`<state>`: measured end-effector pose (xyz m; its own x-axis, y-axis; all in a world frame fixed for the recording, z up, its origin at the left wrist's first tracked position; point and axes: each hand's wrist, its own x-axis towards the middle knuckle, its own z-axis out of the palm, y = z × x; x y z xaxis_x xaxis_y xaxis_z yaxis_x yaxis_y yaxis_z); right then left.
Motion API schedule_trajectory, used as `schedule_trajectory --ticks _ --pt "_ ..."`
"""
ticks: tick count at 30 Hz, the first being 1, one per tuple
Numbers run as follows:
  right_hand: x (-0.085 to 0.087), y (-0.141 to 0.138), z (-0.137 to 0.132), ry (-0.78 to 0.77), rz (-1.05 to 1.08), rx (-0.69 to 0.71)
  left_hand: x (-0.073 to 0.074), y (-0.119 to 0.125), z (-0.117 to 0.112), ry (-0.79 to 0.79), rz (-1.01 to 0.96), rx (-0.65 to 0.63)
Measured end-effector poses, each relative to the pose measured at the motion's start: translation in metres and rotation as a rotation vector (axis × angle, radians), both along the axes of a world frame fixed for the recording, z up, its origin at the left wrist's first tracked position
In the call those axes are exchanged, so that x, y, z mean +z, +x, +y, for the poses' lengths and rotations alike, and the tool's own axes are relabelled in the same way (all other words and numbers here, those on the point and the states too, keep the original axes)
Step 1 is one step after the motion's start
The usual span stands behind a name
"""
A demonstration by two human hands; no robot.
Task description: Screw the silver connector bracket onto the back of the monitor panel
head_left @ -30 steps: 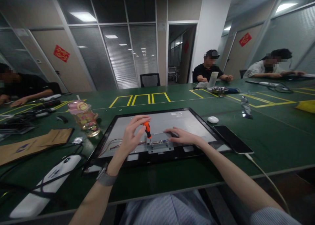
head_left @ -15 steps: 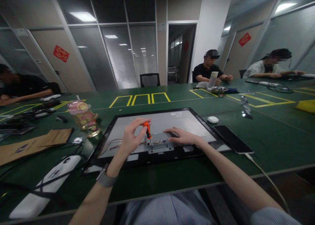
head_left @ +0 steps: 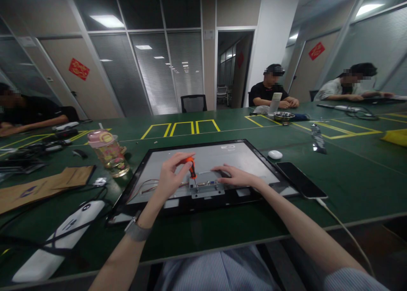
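A flat monitor panel (head_left: 241, 153) lies back-up on the green table, black frame around a grey metal back. Near its front edge sits a small metal bracket (head_left: 206, 188) with connector ports. My left hand (head_left: 171, 176) pinches the orange handle of a small screwdriver (head_left: 191, 167), held upright with its tip at the bracket's left corner. My right hand (head_left: 237, 177) rests flat on the panel just right of the bracket, fingers stretched out and touching it. Thin coloured wires (head_left: 144, 187) run across the panel to the left of my left hand.
A black phone (head_left: 300, 180) with a white cable lies right of the panel, a white earbud case (head_left: 275, 154) behind it. A pink-lidded bottle (head_left: 108, 152), a brown envelope (head_left: 44, 187) and a white device (head_left: 60, 238) with black cables lie left. Three other people sit at the table's far sides.
My left fingers have shifted round the screwdriver handle, which has tilted and turned slightly in place. My right hand has stayed put on the panel.
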<state>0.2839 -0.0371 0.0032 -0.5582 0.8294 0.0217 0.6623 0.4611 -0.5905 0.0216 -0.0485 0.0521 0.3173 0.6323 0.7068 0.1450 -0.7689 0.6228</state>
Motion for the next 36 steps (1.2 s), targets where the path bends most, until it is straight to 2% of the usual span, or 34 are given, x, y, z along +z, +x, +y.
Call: schedule_trajectory --ticks 2,4,9,11,14,16,21,23,26,28,30,34,36 --pt "0.0009 -0.0003 -0.0004 -0.005 -0.003 -0.002 -0.0007 0.0002 0.0013 0.063 0.014 0.082" --pt "0.0016 -0.0007 -0.0008 -0.006 -0.005 -0.003 -0.0006 0.0002 0.0011 0.088 0.041 0.097" --pt "0.0021 -0.0004 -0.0007 0.008 -0.005 0.007 -0.0002 0.0004 -0.0008 -0.044 0.02 -0.082" --pt "0.0017 -0.0002 -0.0006 0.012 -0.002 0.011 -0.0003 0.0007 -0.0003 -0.027 0.019 -0.037" --pt "0.0005 0.0003 -0.0001 0.014 0.007 0.015 0.0004 0.0008 0.0 0.096 0.063 0.107" --pt "-0.0006 0.0007 0.0004 0.014 0.013 0.014 0.001 0.0007 -0.001 0.136 0.09 0.131" --pt "-0.0022 0.0012 0.0015 0.029 0.017 0.022 -0.0004 0.0007 -0.0022 0.049 0.037 -0.008" --pt "-0.0023 0.0012 0.0018 0.033 0.019 0.033 -0.0015 0.0008 -0.0012 0.095 0.045 0.045" --pt "-0.0025 0.0011 0.0021 0.029 0.016 0.025 -0.0016 0.0006 -0.0008 0.248 0.091 0.198" --pt "-0.0025 0.0007 0.0019 0.028 0.017 0.024 -0.0007 0.0003 -0.0019 0.309 0.098 0.238" --pt "-0.0017 0.0002 0.0013 0.028 0.017 0.026 -0.0001 0.0001 -0.0034 0.281 0.097 0.204" --pt "0.0004 -0.0005 -0.0003 0.02 0.0 0.021 -0.0018 0.0015 -0.0028 0.079 0.053 0.037" --pt "0.0006 -0.0003 -0.0005 0.02 0.002 0.02 -0.0032 0.0026 -0.0009 0.053 0.029 0.035"
